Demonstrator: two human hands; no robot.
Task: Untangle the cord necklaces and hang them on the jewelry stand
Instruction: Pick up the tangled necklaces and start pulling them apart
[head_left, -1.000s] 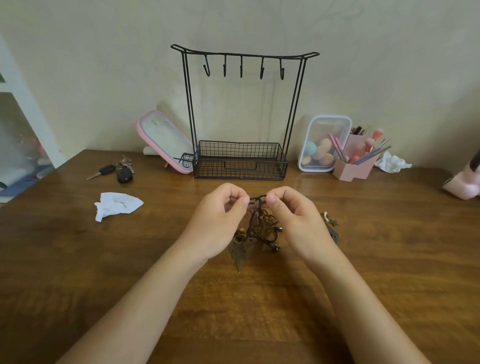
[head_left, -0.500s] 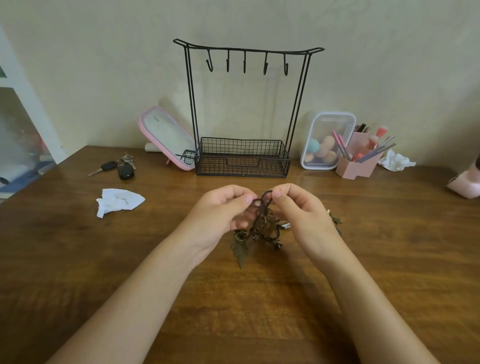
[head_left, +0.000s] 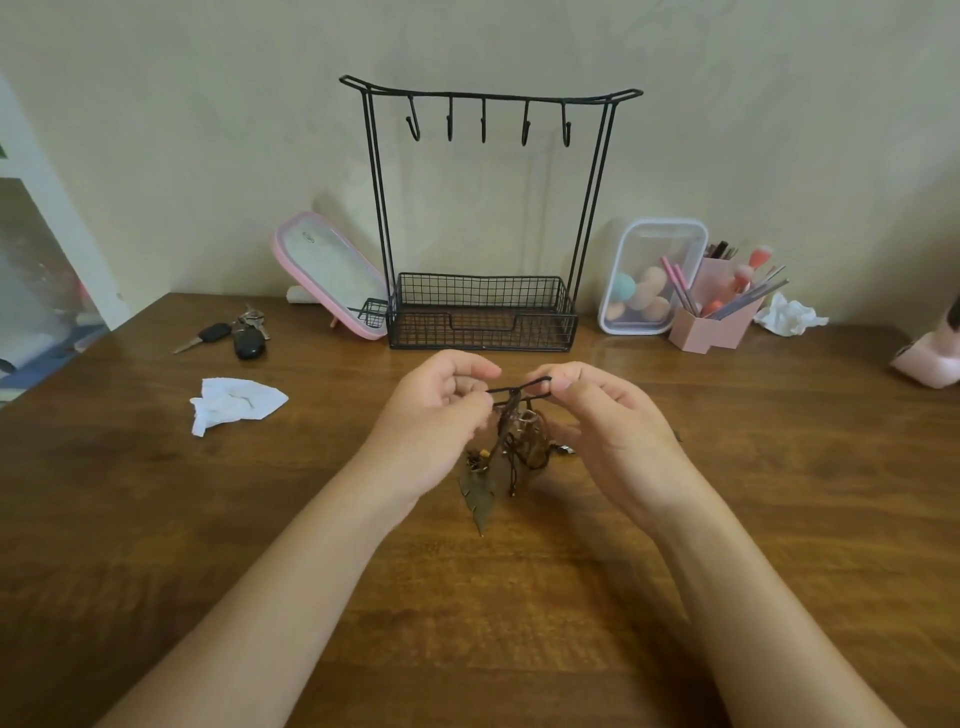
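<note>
**Knotted cords pinched taut between two hands**

At far left on the wooden table (head_left: 156, 519), near the back edge, a bunch of keys (head_left: 234, 332) with a black fob. Nearer and slightly right, a crumpled white tissue (head_left: 234, 405) lying on the wood. Behind that, tilted back toward the wall, a pink-rimmed mirror (head_left: 332, 273), just beside the left end of the jewelry stand (head_left: 483, 296).

Upright at back centre: black wire, a mesh basket at the base, five hooks (head_left: 483, 124) along the top bar.

In front of the basket and apart from it, both hands raised over the table. On the left hand (head_left: 436, 415), fingers curled, thumb and forefinger pinching one end of a short black loop of cord. Between the hands, the cord necklaces (head_left: 514, 441): a dark knotted clump hanging from that loop, with beads and small metal pieces mixed in. Lowest of all, a bronze feather pendant (head_left: 480, 493), tip close to the wood; hard to tell whether touching. On the right hand (head_left: 608, 415), the same curl, thumb and forefinger pinching the loop's other end, remaining fingers bent loosely below. Stretched nearly level from pinch to pinch.

Further right at the back, a clear lidded box (head_left: 652, 275) of makeup sponges leaning on the wall, just beside a pink holder (head_left: 719, 327) full of brushes and pencils. Then a second crumpled tissue (head_left: 789, 314). At the right edge, a pink object (head_left: 930, 358), cut off by the frame.
</note>
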